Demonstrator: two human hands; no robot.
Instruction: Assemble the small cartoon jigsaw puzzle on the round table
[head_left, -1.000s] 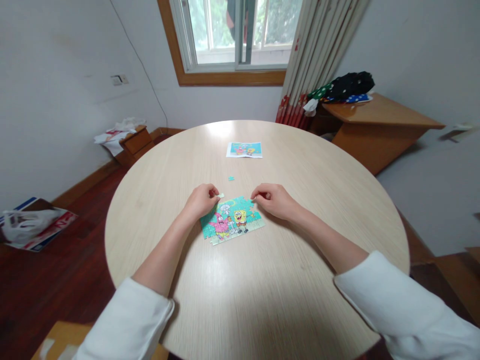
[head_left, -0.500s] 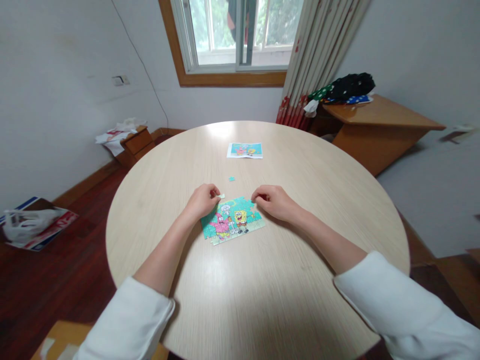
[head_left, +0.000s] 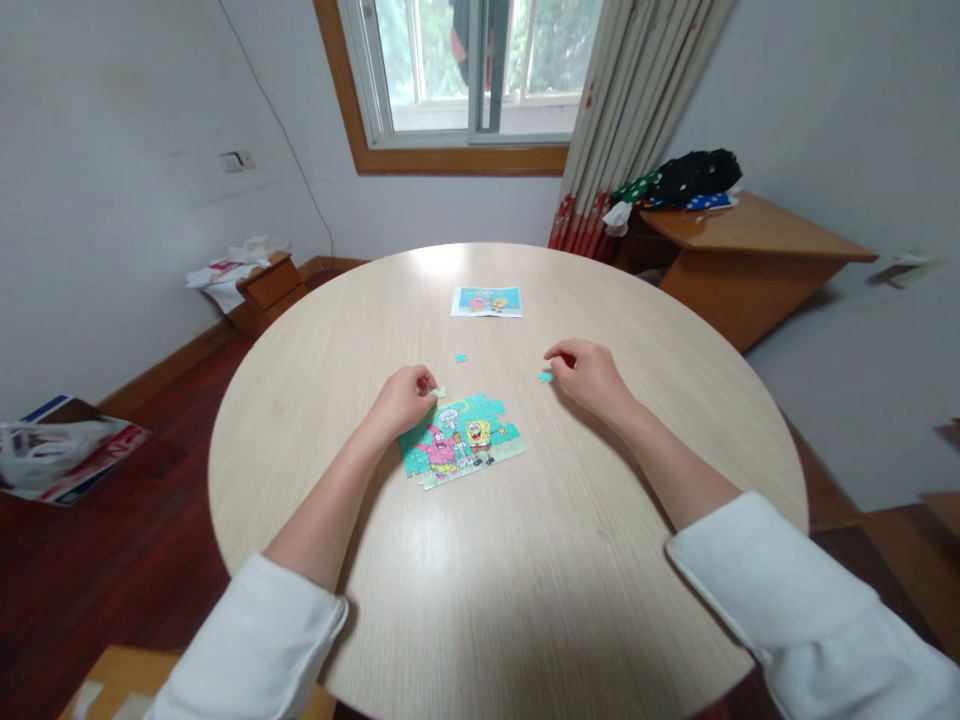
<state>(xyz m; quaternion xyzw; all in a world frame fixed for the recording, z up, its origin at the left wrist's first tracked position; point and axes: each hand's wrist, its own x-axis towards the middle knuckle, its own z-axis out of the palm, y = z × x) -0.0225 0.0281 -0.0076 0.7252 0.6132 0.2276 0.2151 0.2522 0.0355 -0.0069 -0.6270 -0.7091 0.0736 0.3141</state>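
A partly joined jigsaw puzzle with cartoon figures on teal lies on the table, its edges uneven. My left hand rests at its upper left, thumb and finger closed on a pale puzzle piece just above the puzzle's top edge. To the right of the puzzle, my right hand hovers with thumb and index finger apart. Just under those fingertips lies a teal puzzle piece, seemingly not gripped. Another teal piece lies alone beyond the puzzle.
Farther back on the round table lies a printed reference picture of the same scene. A wooden desk with dark cloth stands at right. A small drawer cabinet is by the left wall, below the window's left side.
My right hand has moved away from the puzzle's upper right corner, rightward and farther back, and a teal piece shows beneath its fingers. My left hand has stayed nearly in place.
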